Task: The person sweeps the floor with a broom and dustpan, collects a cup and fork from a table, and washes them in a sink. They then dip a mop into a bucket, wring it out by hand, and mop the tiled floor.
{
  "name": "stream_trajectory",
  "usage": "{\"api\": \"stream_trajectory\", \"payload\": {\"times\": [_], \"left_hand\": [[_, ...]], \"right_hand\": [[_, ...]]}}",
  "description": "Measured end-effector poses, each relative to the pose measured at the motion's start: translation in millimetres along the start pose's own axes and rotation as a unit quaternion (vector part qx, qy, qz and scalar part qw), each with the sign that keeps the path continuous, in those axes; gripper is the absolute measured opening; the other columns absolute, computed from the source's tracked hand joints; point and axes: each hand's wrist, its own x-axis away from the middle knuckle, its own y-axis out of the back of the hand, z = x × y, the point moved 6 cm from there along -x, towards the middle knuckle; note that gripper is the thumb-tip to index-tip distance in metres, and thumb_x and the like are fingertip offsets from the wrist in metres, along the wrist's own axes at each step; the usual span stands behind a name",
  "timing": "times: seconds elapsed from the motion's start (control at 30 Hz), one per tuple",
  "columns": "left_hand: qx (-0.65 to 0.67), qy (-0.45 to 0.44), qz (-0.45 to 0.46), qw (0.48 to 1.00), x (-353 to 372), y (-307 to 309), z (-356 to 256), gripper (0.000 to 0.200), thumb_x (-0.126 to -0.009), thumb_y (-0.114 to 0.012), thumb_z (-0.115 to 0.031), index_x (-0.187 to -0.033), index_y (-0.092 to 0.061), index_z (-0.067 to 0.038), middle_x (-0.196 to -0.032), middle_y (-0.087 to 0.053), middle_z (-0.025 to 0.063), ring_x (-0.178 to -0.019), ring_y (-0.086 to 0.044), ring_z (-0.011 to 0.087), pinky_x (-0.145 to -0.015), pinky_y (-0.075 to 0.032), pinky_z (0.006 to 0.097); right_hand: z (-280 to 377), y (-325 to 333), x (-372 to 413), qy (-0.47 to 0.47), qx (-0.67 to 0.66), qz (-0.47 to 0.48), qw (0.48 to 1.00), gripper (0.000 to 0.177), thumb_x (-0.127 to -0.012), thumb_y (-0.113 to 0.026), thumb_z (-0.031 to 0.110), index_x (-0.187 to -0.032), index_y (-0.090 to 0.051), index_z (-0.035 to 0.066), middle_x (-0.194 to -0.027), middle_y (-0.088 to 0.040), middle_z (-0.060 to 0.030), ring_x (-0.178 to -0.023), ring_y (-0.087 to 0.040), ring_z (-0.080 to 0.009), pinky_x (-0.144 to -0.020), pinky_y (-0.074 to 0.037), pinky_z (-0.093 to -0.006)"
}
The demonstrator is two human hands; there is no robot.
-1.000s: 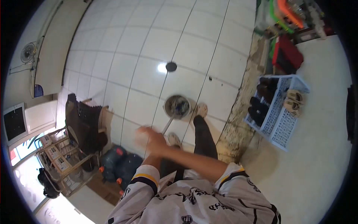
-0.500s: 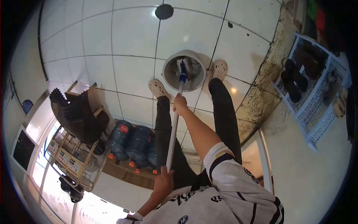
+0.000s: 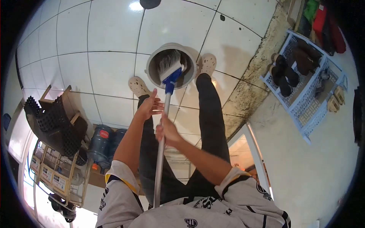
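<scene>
A mop with a blue-and-white head and pale wet-looking strands is tilted over the grey bucket, its head inside the rim. My right hand is wrapped round the metal pole partway down. Just left of the pole, below the bucket, my left hand has its fingers spread and holds nothing. From there the pole runs back toward my shirt, where its far end is hidden. The bucket stands on the tiles between my two feet in beige clogs.
To the right, a blue plastic rack of shoes stands beside a worn, stained floor edge. At left are a dark woven chair, a metal-framed shelf and large water jugs. A dark round spot lies on the tiles ahead.
My left hand has let go of the pole's upper end and moved forward, opening beside the pole. The mop head has risen within the bucket, showing its strands. My right hand still grips the pole.
</scene>
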Motion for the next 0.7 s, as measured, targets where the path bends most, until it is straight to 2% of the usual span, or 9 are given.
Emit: {"api": "stream_trajectory", "payload": {"times": [0.1, 0.2, 0.3, 0.37, 0.43, 0.47, 0.53, 0.6, 0.7], "left_hand": [[0.172, 0.049, 0.147, 0.973, 35.5, -65.0, -20.5, 0.055, -0.083, -0.054, -0.054, -0.099, -0.051, -0.002, -0.078, -0.055, 0.0097, -0.065, -0.056, 0.0172, -0.062, -0.051, 0.0316], [0.265, 0.021, 0.15, 0.952, 32.7, -64.1, -4.1, 0.042, -0.085, -0.058, -0.042, -0.094, -0.05, -0.001, -0.078, -0.055, 0.0101, -0.059, -0.053, 0.0123, -0.047, -0.047, 0.0218], [0.436, 0.049, 0.265, 0.859, 67.7, -77.5, 3.1, 0.032, -0.089, -0.055, -0.032, -0.087, -0.048, -0.001, -0.071, -0.048, 0.006, -0.049, -0.045, 0.007, -0.036, -0.037, 0.0175], [0.473, 0.062, 0.271, 0.836, 83.4, -77.4, 9.7, 0.033, -0.09, -0.053, -0.031, -0.089, -0.047, 0.001, -0.068, -0.042, 0.0039, -0.047, -0.04, 0.0071, -0.035, -0.035, 0.0191], [0.503, 0.061, 0.282, 0.814, 107.5, -85.3, 9.4, 0.033, -0.091, -0.051, -0.031, -0.091, -0.047, 0.002, -0.069, -0.042, 0.0045, -0.047, -0.04, 0.0075, -0.035, -0.034, 0.0198], [0.518, 0.06, 0.29, 0.802, 120.5, -90.6, 8.7, 0.033, -0.092, -0.05, -0.031, -0.092, -0.047, 0.002, -0.07, -0.042, 0.0048, -0.047, -0.04, 0.0076, -0.035, -0.034, 0.0201], [0.572, 0.075, 0.309, 0.756, 148.0, -101.2, 9.8, 0.036, -0.093, -0.048, -0.032, -0.1, -0.046, 0.004, -0.073, -0.042, 0.0056, -0.047, -0.04, 0.008, -0.036, -0.034, 0.0211], [0.609, 0.082, 0.304, 0.728, 177.6, -108.5, 8.6, 0.041, -0.092, -0.049, -0.035, -0.103, -0.044, 0.004, -0.073, -0.041, 0.0056, -0.048, -0.041, 0.0079, -0.036, -0.034, 0.0213], [0.661, 0.078, 0.323, 0.673, 210.6, -110.0, 16.9, 0.048, -0.092, -0.048, -0.032, -0.117, -0.037, 0.007, -0.076, -0.042, 0.008, -0.049, -0.043, 0.0101, -0.038, -0.035, 0.0214]], "right_hand": [[-25.6, -23.4, 61.6, -0.078, -0.057, 0.023, 0.995, 0.039, -0.089, -0.044, 0.053, -0.083, -0.036, 0.016, -0.057, -0.041, -0.0008, -0.039, -0.037, -0.0135, -0.036, -0.035, -0.0295], [-35.6, -37.7, 97.5, -0.088, -0.056, 0.064, 0.993, 0.036, -0.091, -0.043, 0.05, -0.088, -0.036, 0.015, -0.06, -0.043, -0.0029, -0.043, -0.043, -0.0157, -0.043, -0.041, -0.0317], [-27.3, -49.5, 130.0, -0.079, 0.036, 0.147, 0.985, 0.034, -0.092, -0.045, 0.045, -0.093, -0.042, 0.011, -0.069, -0.051, -0.006, -0.054, -0.054, -0.0185, -0.053, -0.047, -0.0339], [-33.5, -6.1, 91.8, 0.093, 0.35, 0.29, 0.886, 0.038, -0.092, -0.042, 0.047, -0.097, -0.043, 0.01, -0.075, -0.055, -0.0095, -0.066, -0.058, -0.0218, -0.062, -0.048, -0.0374], [-5.0, 43.5, 62.4, 0.082, 0.35, 0.249, 0.899, 0.045, -0.091, -0.039, 0.052, -0.104, -0.044, 0.009, -0.086, -0.058, -0.0133, -0.081, -0.058, -0.0244, -0.073, -0.047, -0.0408], [24.5, 68.2, 42.8, -0.021, 0.196, 0.142, 0.97, 0.052, -0.09, -0.038, 0.055, -0.109, -0.045, 0.008, -0.094, -0.059, -0.0154, -0.089, -0.057, -0.0253, -0.079, -0.045, -0.0425], [57.4, 85.2, 6.1, -0.038, 0.134, -0.019, 0.99, 0.067, -0.087, -0.035, 0.062, -0.123, -0.04, 0.006, -0.105, -0.056, -0.0162, -0.097, -0.055, -0.0253, -0.083, -0.044, -0.0428], [65.1, 76.6, -26.8, -0.057, 0.021, 0.028, 0.998, 0.079, -0.084, -0.034, 0.068, -0.13, -0.037, 0.004, -0.115, -0.053, -0.0154, -0.104, -0.052, -0.0245, -0.087, -0.042, -0.0454], [52.9, 66.0, -117.5, 0.135, 0.036, 0.189, 0.972, 0.09, -0.077, -0.033, 0.076, -0.129, -0.041, 0.004, -0.121, -0.051, -0.0147, -0.109, -0.049, -0.0276, -0.091, -0.04, -0.0467]]}}
